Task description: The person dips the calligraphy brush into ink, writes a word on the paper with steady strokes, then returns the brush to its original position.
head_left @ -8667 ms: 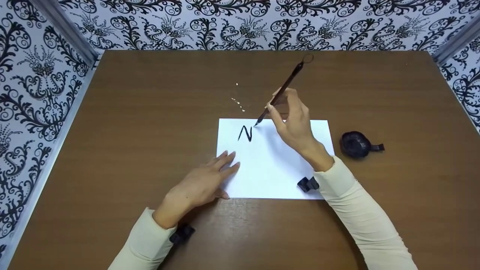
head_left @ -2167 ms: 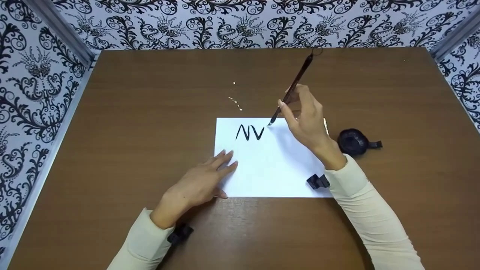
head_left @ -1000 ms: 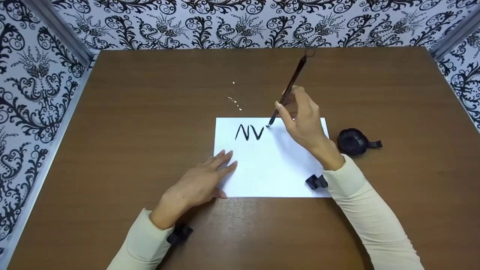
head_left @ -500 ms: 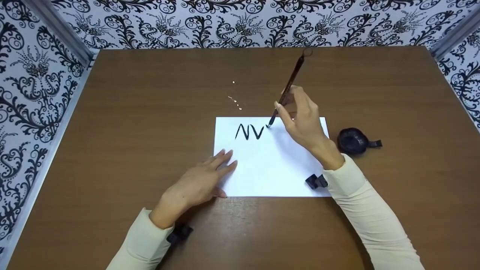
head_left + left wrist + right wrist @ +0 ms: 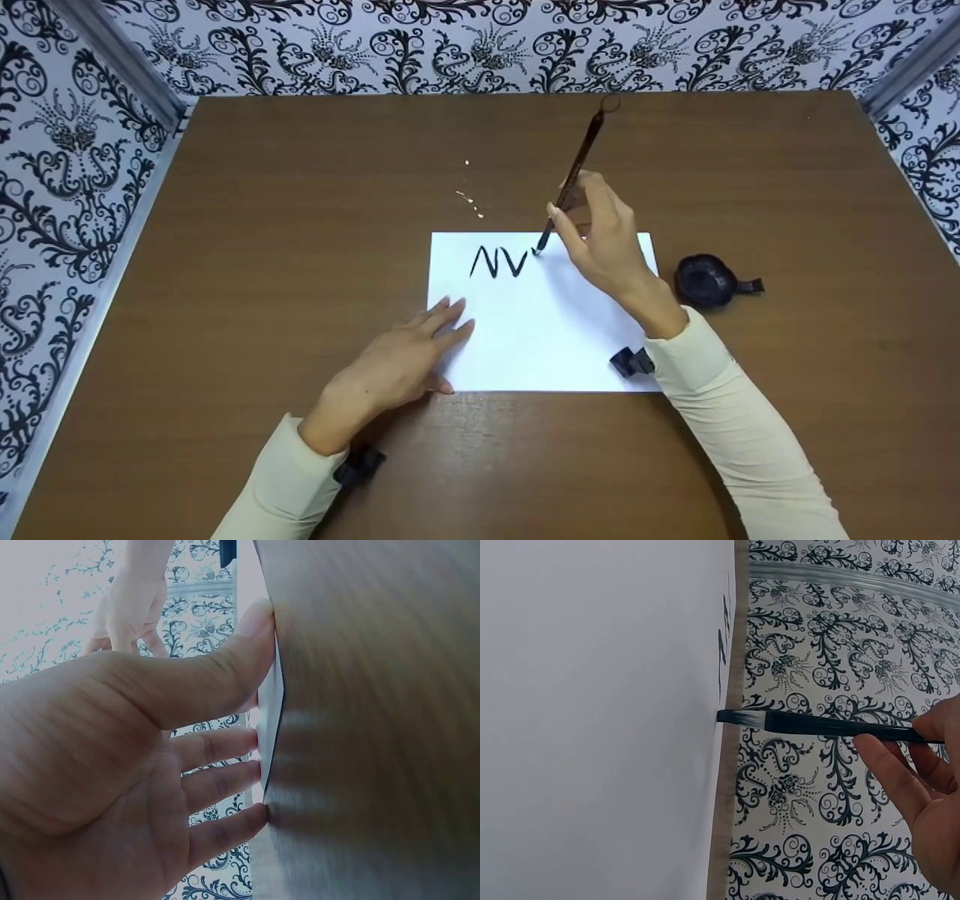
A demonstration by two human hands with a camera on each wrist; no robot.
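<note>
A white sheet of paper (image 5: 540,337) lies on the brown table, with black zigzag strokes (image 5: 499,262) near its top left. My right hand (image 5: 604,240) pinches a dark paintbrush (image 5: 581,156) with a hanging loop at its top end. In the right wrist view the bristles (image 5: 742,718) are black at the tip, which touches the paper just right of the strokes. My left hand (image 5: 397,360) rests on the paper's lower left edge, fingers spread and fairly straight. Its thumb (image 5: 225,675) and fingertips touch the sheet in the left wrist view.
A small black dish with a short handle (image 5: 706,281) stands on the table (image 5: 262,225) right of the paper. Beyond the paper's top edge are several small pale specks (image 5: 471,201). Patterned walls (image 5: 480,52) border the table at the back and sides.
Since the oldest frame a second stroke shape was added right of the first, and the right hand with the brush shifted right. Over the last second the brush tip stays nearly still; the left hand stays put.
</note>
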